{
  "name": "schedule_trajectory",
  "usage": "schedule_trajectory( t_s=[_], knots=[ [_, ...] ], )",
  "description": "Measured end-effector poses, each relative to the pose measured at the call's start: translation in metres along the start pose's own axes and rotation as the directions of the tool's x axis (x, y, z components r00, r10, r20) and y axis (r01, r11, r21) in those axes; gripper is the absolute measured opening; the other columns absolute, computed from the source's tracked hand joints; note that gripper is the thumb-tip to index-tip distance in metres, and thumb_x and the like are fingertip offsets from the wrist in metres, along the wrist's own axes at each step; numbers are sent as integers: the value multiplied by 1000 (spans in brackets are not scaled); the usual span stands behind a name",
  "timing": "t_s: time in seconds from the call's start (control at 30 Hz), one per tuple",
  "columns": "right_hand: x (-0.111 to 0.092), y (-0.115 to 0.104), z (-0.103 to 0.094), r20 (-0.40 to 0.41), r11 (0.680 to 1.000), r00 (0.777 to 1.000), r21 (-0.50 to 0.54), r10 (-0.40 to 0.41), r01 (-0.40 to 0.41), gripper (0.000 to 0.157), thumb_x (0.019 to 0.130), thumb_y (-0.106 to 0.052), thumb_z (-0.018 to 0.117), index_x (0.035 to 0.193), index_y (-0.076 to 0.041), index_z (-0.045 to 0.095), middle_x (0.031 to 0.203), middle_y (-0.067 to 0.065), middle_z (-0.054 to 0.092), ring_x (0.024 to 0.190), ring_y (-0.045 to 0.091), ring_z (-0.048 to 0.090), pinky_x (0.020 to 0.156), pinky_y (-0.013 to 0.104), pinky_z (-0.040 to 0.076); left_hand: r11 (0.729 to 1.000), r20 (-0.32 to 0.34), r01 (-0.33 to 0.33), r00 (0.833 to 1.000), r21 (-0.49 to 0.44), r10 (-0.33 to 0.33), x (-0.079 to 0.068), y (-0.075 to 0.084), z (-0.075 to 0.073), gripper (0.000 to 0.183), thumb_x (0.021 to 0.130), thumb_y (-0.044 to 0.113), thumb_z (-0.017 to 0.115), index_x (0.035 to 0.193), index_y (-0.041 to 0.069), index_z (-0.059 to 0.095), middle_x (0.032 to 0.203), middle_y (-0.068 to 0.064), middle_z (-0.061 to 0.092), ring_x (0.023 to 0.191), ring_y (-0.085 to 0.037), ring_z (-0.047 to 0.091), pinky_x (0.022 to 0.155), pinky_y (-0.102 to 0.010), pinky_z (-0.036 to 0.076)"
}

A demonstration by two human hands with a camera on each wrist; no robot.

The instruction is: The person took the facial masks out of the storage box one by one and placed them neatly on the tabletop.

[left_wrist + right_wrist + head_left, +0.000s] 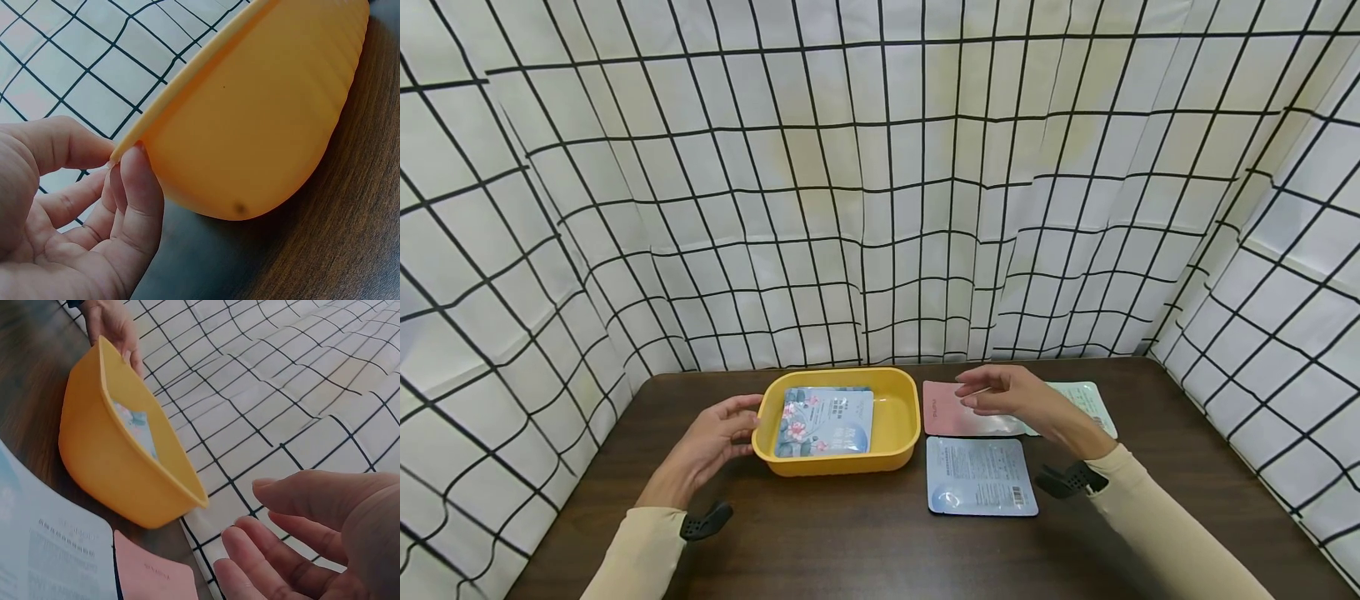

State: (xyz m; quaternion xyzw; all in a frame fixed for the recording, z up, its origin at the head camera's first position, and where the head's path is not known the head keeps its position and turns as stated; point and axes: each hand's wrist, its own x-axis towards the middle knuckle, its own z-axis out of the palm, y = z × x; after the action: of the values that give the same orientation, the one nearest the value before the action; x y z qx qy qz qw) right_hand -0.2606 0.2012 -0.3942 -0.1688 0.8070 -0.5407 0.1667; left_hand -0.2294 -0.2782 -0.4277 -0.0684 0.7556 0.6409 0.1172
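My left hand [718,437] pinches the left rim of a yellow plastic tub [897,421], thumb on one side and fingers on the other, as the left wrist view shows. Inside the tub lies a blue floral face-mask packet [827,423]. My right hand [1018,398] hovers over a pink packet [946,410] right of the tub, fingers relaxed and apart from the thumb, holding nothing. Partly behind that hand and forearm is a pale green packet [1093,402]. A light blue packet [979,477] with printed text and a barcode lies nearer to me.
Everything rests on a dark brown wooden table [820,533]. White cloth walls [910,217] with a black grid rise behind the table and along both sides. A black band sits on each wrist.
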Motion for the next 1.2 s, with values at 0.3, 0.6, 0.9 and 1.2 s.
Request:
schedule_trajectory(
  t_s=[0.3,0.6,0.9,1.2],
  knots=[
    [21,-18,19,34,999,999,48,-28,27,51,92,-23,75,139,-10,58,134,13,65,121,25,63,100,43,53,1000,-4,5,1000,-7,-5,2,-1,0,59,101,18,61,154,6,38,140,-18,51,103,-25,60,85,-33,57],
    [42,-30,35,84,998,996,63,-33,28,49,94,-20,72,140,-11,58,138,16,62,122,28,62,105,52,48,1000,-10,7,1000,-5,-7,2,-2,-1,58,101,19,61,153,6,39,140,-19,50,102,-25,59,84,-32,58],
    [58,-40,48,106,999,994,26,-32,29,59,91,-26,77,143,-10,56,133,5,65,122,23,62,102,43,52,1000,8,-7,1000,1,7,1,0,-1,60,101,20,62,154,5,37,140,-18,51,102,-24,60,83,-32,58],
    [73,-43,66,183,999,983,44,-37,29,55,92,-20,75,142,-7,57,137,16,62,119,22,63,99,38,54,1000,-4,0,1000,5,0,1,-1,-1,60,101,20,61,154,7,37,144,-19,48,104,-25,60,86,-32,57]
  ],
)
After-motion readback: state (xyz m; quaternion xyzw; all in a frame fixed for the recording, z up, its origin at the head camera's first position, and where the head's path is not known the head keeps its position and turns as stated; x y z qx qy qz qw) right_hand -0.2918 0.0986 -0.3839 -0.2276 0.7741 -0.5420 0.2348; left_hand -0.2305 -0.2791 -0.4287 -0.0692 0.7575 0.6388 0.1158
